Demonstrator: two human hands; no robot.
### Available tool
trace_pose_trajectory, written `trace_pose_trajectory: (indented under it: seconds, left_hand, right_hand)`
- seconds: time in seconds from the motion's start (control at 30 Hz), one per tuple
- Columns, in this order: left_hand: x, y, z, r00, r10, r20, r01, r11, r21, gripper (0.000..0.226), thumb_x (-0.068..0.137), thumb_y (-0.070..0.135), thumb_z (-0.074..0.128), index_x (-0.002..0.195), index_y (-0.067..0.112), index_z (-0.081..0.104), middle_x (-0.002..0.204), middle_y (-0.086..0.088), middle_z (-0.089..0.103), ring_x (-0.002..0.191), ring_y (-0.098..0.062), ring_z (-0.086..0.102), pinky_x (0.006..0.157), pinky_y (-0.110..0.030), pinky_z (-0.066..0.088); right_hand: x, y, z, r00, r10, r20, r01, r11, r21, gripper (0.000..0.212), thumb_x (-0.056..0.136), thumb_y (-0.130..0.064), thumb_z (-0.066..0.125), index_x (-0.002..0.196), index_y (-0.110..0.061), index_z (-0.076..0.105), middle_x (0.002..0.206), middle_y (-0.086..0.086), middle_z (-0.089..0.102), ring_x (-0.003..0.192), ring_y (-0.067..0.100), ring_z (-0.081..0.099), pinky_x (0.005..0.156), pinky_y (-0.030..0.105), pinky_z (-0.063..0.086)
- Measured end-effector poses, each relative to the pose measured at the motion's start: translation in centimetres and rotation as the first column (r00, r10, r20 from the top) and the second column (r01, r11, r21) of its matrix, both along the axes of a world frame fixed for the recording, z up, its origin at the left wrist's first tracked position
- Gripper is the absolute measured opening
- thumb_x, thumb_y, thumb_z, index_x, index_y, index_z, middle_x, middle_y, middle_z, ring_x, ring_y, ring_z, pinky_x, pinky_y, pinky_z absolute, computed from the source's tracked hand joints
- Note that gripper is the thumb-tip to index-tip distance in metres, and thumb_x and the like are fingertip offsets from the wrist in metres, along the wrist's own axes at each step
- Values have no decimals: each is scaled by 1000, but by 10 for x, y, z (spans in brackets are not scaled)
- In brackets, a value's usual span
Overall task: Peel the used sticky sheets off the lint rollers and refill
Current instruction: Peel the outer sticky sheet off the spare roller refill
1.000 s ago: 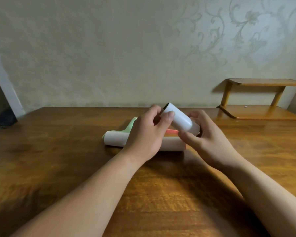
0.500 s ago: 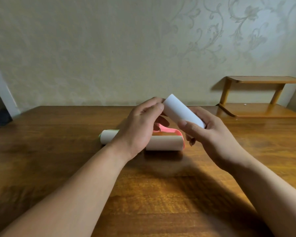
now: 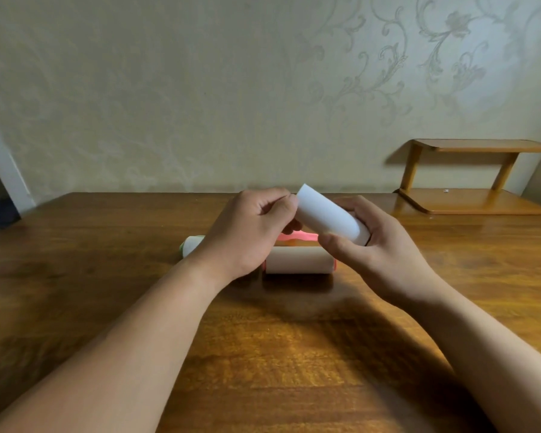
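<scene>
Roll location: white roll [image 3: 328, 218], held tilted in the air above the table [image 3: 107, 276], over the pink roller [image 3: 299, 260].
Right hand [image 3: 378, 254]: wrapped round the roll's lower, near end.
Left hand [image 3: 247, 232]: fingers curled, pinching at the roll's upper, far end.
Handling: judged light, hollow and easily crushed, with a tacky outer sheet; best gripped by the ends.
Table: pink roller lies flat; green roller [image 3: 191, 245] is partly hidden.
Containers: none seen; the shelf [image 3: 475, 201] bears one speck, too small to identify.

No writing, label, brand or number can be read anywhere; the white roll [image 3: 328, 218] is blank, and the wall [image 3: 200, 89] bears only floral scrollwork.
</scene>
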State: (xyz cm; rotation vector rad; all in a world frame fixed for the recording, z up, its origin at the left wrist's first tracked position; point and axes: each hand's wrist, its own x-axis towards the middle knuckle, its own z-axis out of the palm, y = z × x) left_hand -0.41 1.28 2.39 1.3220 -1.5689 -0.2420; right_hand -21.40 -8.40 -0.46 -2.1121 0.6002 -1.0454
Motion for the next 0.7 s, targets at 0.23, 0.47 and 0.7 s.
trace_pose_trajectory:
  seconds: [0.23, 0.47, 0.7]
  left_hand:
    - [1, 0, 0, 997, -67, -44, 67, 998, 6, 54, 109, 22, 48, 63, 46, 65, 66, 29, 61, 75, 7, 63, 69, -3, 42]
    - [3, 0, -1, 996, -76, -55, 76, 997, -2, 37, 107, 35, 53, 76, 39, 73, 77, 17, 71, 84, -7, 71, 80, -27, 55]
    - [5, 3, 2, 997, -68, 32, 67, 997, 34, 36, 105, 27, 52, 71, 24, 65, 73, 10, 68, 83, -12, 73, 85, -55, 63]
  right_hand:
    - [0, 0, 0, 1000, -3, -10, 3, 1000, -2, 41, 89, -53, 79, 126, -43, 66, 115, -19, 71, 99, 11, 70, 75, 23, 60]
    - [0, 0, 0, 1000, 9, -5, -9, 1000, 3, 43, 89, -50, 79, 129, -40, 67, 114, -16, 73, 101, 10, 71, 79, 26, 60]
    - [-1, 0, 0, 999, 2, -44, -2, 1000, 15, 45, 85, -55, 77, 126, -41, 67, 111, -20, 70, 98, 9, 70, 79, 33, 60]
